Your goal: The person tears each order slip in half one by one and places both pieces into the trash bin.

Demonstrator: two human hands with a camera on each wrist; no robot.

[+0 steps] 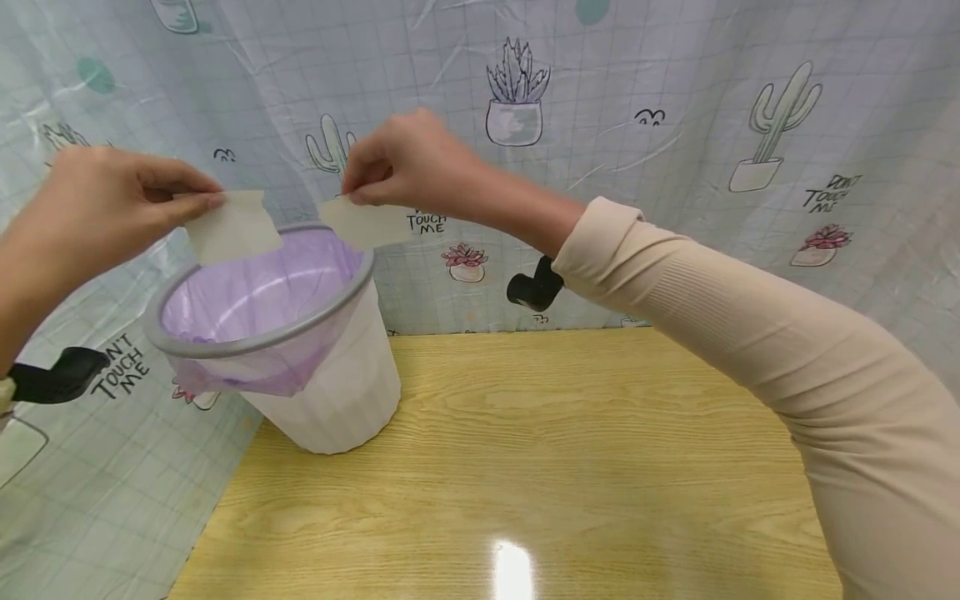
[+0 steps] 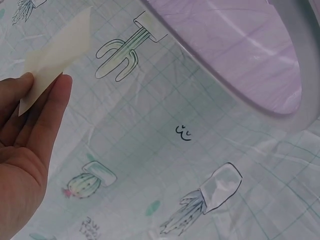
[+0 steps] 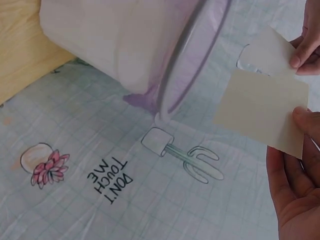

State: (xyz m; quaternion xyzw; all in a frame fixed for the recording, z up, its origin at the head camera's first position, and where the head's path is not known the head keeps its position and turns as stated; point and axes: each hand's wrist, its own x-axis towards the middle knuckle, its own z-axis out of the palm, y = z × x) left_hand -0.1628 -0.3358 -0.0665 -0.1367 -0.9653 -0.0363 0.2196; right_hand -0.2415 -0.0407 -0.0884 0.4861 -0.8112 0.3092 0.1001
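Between thumb and fingers, my left hand point(image 1: 112, 208) pinches a pale yellowish piece of paper point(image 1: 234, 227) above the left side of the bin's rim. My right hand point(image 1: 408, 162) pinches another pale piece of paper point(image 1: 366, 223) by its upper edge, over the rim's right side. The two pieces are apart in the head view. Below both stands a white trash bin point(image 1: 345, 400) with a grey rim point(image 1: 262, 342) and a purple liner bag point(image 1: 270, 287) folded over it. In the right wrist view, the right hand's paper point(image 3: 262, 112) looks roughly square, with one fairly straight edge.
The bin stands at the left back of a wood-grain table point(image 1: 525, 450). A plastic sheet point(image 1: 637, 158) printed with cacti and words hangs behind and to the left. Black wrist-worn devices point(image 1: 536, 287) sit at both wrists.
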